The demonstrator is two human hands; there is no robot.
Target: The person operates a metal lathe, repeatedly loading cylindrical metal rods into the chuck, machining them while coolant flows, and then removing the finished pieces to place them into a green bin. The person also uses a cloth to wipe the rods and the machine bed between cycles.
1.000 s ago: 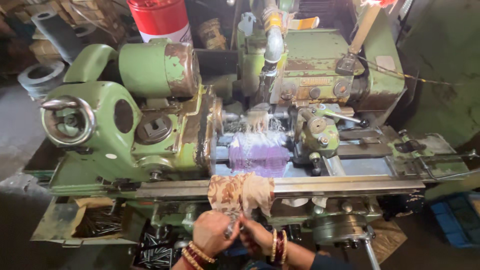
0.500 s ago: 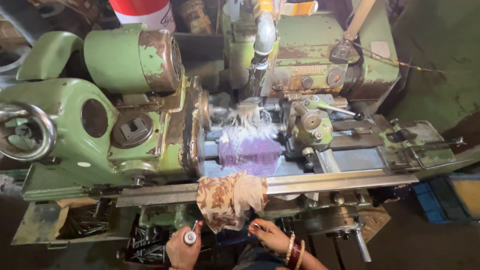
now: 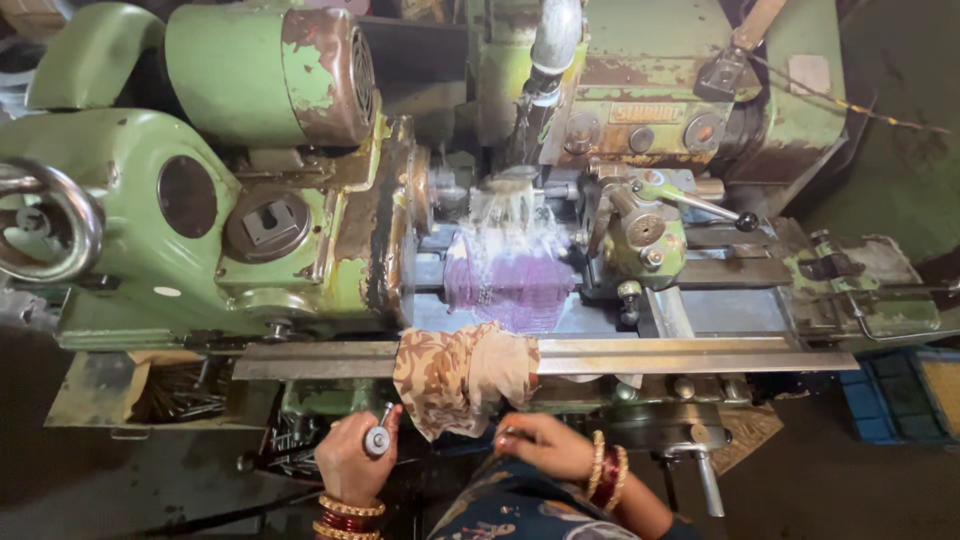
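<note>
Hands work at the front edge of a worn green machine (image 3: 250, 230), seen from above. The left hand (image 3: 352, 462) is curled around a short metal pin (image 3: 378, 437), its round silver end facing up between thumb and fingers, just below a patterned cloth (image 3: 462, 372). Red and gold bangles ring that wrist. The right hand (image 3: 543, 446) sits to the other side of the cloth, fingers pressed together and pinching something small and shiny at their tips; what it is cannot be told. Bangles ring this wrist too.

The cloth hangs over a long flat metal rail (image 3: 650, 356) that runs across the front of the machine, and its lower edge lies between the two hands. Behind the rail, liquid pours from a grey pipe (image 3: 553, 45) onto a purple block (image 3: 510, 282) set in the middle of the machine. A lever with a black ball (image 3: 745, 221) stands to the right of it. At the lower left, a tray (image 3: 90, 385) holds a heap of dark metal pins (image 3: 185, 392), well apart from the right hand and nearer the left. A large metal ring handle (image 3: 70, 225) shows at the far left.
</note>
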